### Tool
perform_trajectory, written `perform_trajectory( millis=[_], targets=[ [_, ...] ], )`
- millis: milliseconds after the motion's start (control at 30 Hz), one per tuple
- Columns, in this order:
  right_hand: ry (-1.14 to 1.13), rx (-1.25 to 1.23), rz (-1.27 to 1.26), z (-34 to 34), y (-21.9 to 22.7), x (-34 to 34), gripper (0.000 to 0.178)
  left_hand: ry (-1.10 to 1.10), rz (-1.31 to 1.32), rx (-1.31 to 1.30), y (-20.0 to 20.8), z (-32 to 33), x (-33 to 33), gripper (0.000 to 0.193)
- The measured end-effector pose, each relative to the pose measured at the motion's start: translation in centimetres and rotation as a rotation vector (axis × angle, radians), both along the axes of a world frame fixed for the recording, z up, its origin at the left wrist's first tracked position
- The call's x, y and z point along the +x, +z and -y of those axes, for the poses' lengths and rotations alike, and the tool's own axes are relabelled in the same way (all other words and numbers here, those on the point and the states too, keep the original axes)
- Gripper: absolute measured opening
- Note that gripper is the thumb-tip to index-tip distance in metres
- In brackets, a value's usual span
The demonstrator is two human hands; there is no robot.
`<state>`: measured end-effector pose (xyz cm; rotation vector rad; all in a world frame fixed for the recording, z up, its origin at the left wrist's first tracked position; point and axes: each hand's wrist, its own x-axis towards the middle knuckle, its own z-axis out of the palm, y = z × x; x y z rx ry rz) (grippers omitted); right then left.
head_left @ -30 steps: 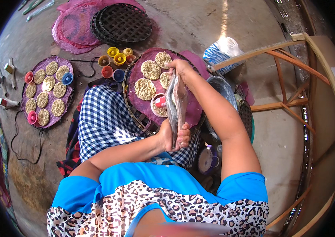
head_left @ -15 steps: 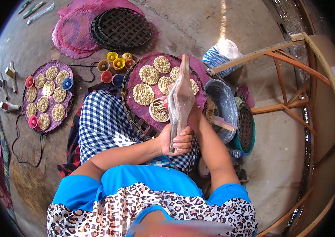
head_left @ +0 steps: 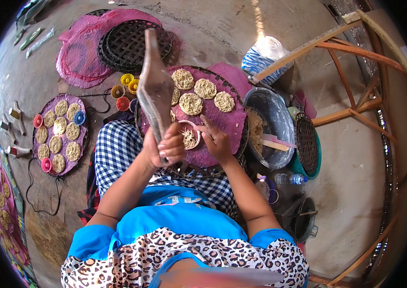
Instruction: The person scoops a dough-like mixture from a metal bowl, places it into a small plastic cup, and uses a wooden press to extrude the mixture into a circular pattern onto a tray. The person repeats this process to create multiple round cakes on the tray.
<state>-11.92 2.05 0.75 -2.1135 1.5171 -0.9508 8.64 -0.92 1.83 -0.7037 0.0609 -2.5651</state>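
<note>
My left hand [head_left: 165, 148] is closed round the lower handle of a long grey-brown hand press [head_left: 158, 91], wide in the middle and narrow at its ends. It is held up over the left side of a round woven tray [head_left: 232, 122] lined with purple cloth. On the cloth, a pale ring mould [head_left: 198, 133] encloses a loose heap of dough strands [head_left: 188, 138]. My right hand [head_left: 219, 144] is beside the ring, forefinger stretched out, fingertips at or near its rim; nothing shows in it. Several round dough-strand cakes [head_left: 191, 103] lie farther back, some partly hidden by the press.
A second cake-covered tray [head_left: 45, 103] lies at left, near upright tools [head_left: 16, 114]. Coloured moulds [head_left: 127, 79] and stacked black woven trays [head_left: 138, 43] are beyond. At right stand a grey basin [head_left: 280, 120] holding dough, a bottle [head_left: 290, 179] and a wooden frame [head_left: 347, 115].
The press has moved left and up off the ring, in my left hand alone. My right hand has come off the press and down beside the ring. The view has shifted slightly.
</note>
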Motion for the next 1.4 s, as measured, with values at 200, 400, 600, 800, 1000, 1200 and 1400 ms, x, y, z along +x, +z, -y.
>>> perform_trajectory(
  millis=[200, 400, 600, 800, 1000, 1200, 1400],
  targets=[
    [0.009, -0.126, -0.171, -1.5, -0.3, 1.0, 0.047, 0.082, 0.049, -0.097, 0.8, 0.9, 0.9, 0.036],
    [-0.182, 0.099, 0.755, -0.8, 3.5, -1.6, 0.042, -0.146, 0.395, -0.210, 1.1, -1.3, -1.5, 0.049],
    [0.170, -0.227, 1.106, -1.7, 9.2, -4.5, 0.064, -0.271, 1.002, -0.709, 1.1, -4.8, -5.8, 0.065],
    [-0.380, -0.450, 0.915, -5.0, 10.7, -5.5, 0.038, 1.028, 1.448, -0.995, 1.9, -4.8, -9.0, 0.030],
    [-0.306, -0.376, 0.929, -3.6, 9.4, -4.6, 0.022, 1.970, 0.886, -2.146, 4.3, -0.5, -10.7, 0.034],
    [-0.187, -0.264, 0.745, -3.6, 9.0, -5.5, 0.049, 1.901, 0.999, -1.994, 5.6, 2.8, -10.1, 0.031],
    [-0.312, -0.325, 0.405, -6.1, 8.1, -0.1, 0.051, 2.506, 1.240, -1.388, 7.9, 6.5, -9.1, 0.039]
  ],
)
